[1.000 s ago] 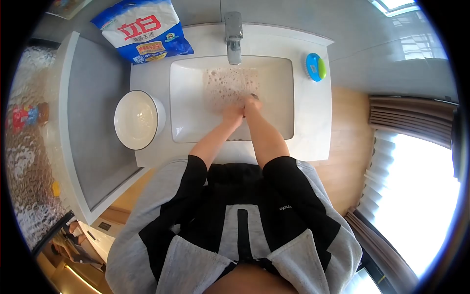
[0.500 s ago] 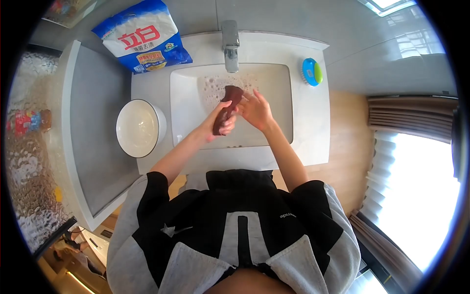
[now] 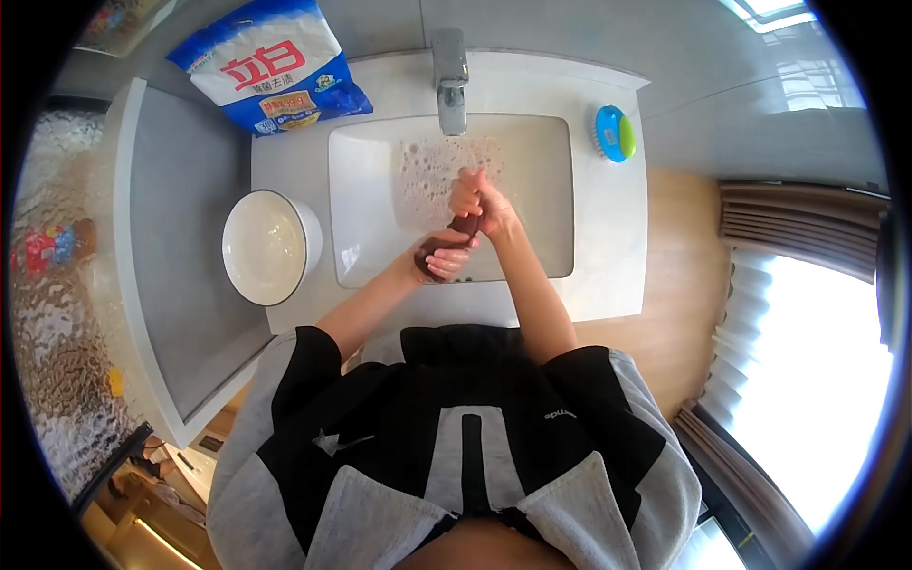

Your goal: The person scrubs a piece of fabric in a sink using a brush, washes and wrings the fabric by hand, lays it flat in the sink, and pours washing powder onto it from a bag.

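Note:
Over the white sink (image 3: 366,190), both my hands grip a dark reddish-brown cloth (image 3: 432,261), twisted into a narrow bundle. My left hand (image 3: 446,252) is wrapped round its lower end, nearer my body. Closed round the upper end is my right hand (image 3: 480,202), which hides most of that part. Soap bubbles and foam (image 3: 427,166) lie in the basin just beyond my hands. The chrome faucet (image 3: 451,85) stands above the sink's far edge, with no water seen running from it.
A white bowl with a dark rim (image 3: 271,247) sits left of the sink. Behind it leans a blue and white detergent bag (image 3: 280,71). A blue and green scrub brush (image 3: 613,133) rests on the right of the counter (image 3: 613,256). A grey panel (image 3: 195,247) borders the left side.
My right hand was open beside the cloth; now it has closed round the upper end. The left hand and cloth have shifted slightly toward my body.

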The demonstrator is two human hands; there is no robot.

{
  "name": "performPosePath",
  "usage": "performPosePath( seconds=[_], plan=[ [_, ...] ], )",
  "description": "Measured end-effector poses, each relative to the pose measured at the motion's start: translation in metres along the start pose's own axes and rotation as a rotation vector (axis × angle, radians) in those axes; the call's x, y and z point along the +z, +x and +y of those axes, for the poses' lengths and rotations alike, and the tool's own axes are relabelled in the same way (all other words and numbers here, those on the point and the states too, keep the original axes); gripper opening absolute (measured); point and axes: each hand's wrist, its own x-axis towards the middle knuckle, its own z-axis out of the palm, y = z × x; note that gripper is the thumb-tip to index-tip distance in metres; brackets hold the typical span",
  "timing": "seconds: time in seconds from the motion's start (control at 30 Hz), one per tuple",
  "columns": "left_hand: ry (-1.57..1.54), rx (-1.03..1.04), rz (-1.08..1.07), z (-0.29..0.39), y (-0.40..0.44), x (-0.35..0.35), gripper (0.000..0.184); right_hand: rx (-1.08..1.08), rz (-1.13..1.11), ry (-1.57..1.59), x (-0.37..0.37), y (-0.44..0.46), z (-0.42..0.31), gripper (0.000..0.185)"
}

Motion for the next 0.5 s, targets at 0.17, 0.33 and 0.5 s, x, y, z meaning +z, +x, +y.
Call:
performPosePath(
  seconds=[0.17,0.33,0.5],
  plan=[
    [0.838,-0.160,0.916,0.016,0.004,-0.002,0.026,0.216,0.625,-0.576,-0.001,0.005,0.010,0.037],
    [1.087,0.180,1.079,0.029,0.013,-0.070,0.014,0.104,1.044,-0.600,-0.067,0.021,0.035,0.019],
    [1.604,0.255,1.398,0.021,0.027,-0.083,0.011,-0.053,1.291,-0.623,-0.098,0.024,0.042,0.011]
  ],
)
